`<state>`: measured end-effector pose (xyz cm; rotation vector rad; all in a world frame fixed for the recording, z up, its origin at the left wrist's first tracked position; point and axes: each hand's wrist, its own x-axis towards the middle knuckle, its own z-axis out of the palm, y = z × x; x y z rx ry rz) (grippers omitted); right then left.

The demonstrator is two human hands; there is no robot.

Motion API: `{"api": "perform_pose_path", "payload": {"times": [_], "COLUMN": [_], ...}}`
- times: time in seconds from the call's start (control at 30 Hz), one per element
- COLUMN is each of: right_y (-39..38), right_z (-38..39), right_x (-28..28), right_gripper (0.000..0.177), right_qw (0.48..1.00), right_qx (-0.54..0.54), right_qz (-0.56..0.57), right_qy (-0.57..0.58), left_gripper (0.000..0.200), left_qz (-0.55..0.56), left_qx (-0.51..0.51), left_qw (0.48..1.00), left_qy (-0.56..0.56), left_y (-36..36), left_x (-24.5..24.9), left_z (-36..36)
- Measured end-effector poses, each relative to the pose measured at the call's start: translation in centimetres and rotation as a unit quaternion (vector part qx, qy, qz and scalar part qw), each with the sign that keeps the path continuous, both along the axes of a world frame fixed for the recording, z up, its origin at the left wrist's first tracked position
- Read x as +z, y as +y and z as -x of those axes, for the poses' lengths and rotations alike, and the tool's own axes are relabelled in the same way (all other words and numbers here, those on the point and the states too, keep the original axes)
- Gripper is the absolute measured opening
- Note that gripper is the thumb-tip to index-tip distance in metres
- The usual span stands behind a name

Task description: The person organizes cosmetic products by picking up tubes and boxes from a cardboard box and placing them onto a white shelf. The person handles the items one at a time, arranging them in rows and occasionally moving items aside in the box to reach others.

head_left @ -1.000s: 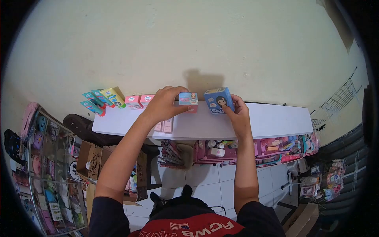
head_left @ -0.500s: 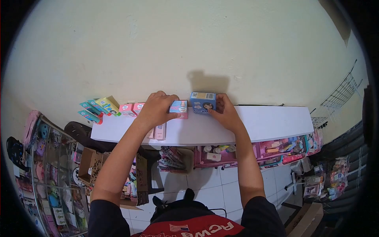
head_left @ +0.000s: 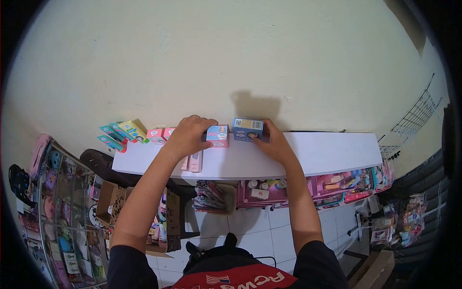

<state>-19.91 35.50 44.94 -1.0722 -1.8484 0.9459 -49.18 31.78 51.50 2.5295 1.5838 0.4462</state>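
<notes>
Where the blue box [head_left: 247, 129] was held tilted a second ago, it now stands at the back edge of the shelf [head_left: 332, 149], just beside the pink box [head_left: 218, 136] — set down, I judge. The right hand [head_left: 274, 142] grips it; the left hand [head_left: 190, 132] clasps the pink box.

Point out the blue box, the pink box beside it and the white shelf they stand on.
blue box [head_left: 248, 125]: head view, its top face.
pink box [head_left: 218, 135]: head view, its front face.
white shelf [head_left: 332, 149]: head view, its bare top on the right.
</notes>
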Motion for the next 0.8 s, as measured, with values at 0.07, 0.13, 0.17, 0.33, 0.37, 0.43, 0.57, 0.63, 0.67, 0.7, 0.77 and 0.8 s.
{"api": "perform_pose_path", "payload": {"times": [0.07,0.13,0.17,0.33,0.37,0.43,0.57,0.63,0.67,0.7,0.77,0.8], "right_y": [-0.3,-0.4,-0.5,0.2,0.3,0.3,0.5,0.5,0.5,0.4,0.9,1.0], "right_z": [0.2,0.4,0.5,0.3,0.2,0.2,0.1,0.2,0.3,0.3,0.3,0.4], "right_x": [0.7,1.0,1.1,0.3,0.3,0.6,0.2,0.2,0.3,0.4,-0.1,0.0], "right_gripper": [0.046,0.046,0.047,0.05,0.051,0.052,0.053,0.053,0.05,0.046,0.049,0.052], "right_qw": [1.0,0.999,0.999,1.0,1.0,1.0,0.999,0.999,0.999,0.999,0.999,0.998], "right_qx": [-0.008,-0.016,-0.013,0.007,0.011,0.014,0.024,0.024,0.029,0.034,0.039,0.044], "right_qz": [0.001,0.003,0.006,-0.003,0.0,0.001,0.01,0.003,0.011,0.018,0.018,0.018], "right_qy": [-0.023,-0.045,-0.035,-0.017,-0.022,-0.028,-0.036,-0.04,-0.03,-0.02,-0.026,-0.032], "left_gripper": [0.06,0.059,0.059,0.057,0.057,0.058,0.059,0.059,0.059,0.059,0.059,0.059], "left_qz": [-0.014,-0.011,-0.008,-0.002,-0.003,-0.007,-0.005,-0.005,-0.004,-0.004,0.004,0.003], "left_qx": [-0.014,-0.01,-0.006,-0.006,-0.004,-0.008,-0.002,0.001,0.004,0.003,0.006,0.006], "left_qw": [1.0,1.0,1.0,1.0,1.0,1.0,1.0,1.0,1.0,1.0,1.0,1.0], "left_qy": [0.004,0.007,0.009,0.006,0.006,0.002,-0.01,-0.004,0.001,0.001,0.001,0.001], "left_y": [0.4,0.2,0.2,-0.1,-0.1,0.0,-0.4,-0.2,-0.1,-0.1,-0.2,-0.3], "left_x": [-0.7,-0.5,-0.4,-0.2,-0.3,-0.6,-0.3,-0.6,-0.6,-0.6,-0.4,-0.4], "left_z": [0.3,0.2,0.2,0.2,0.1,0.3,0.1,0.1,0.1,0.0,0.0,0.0]}}
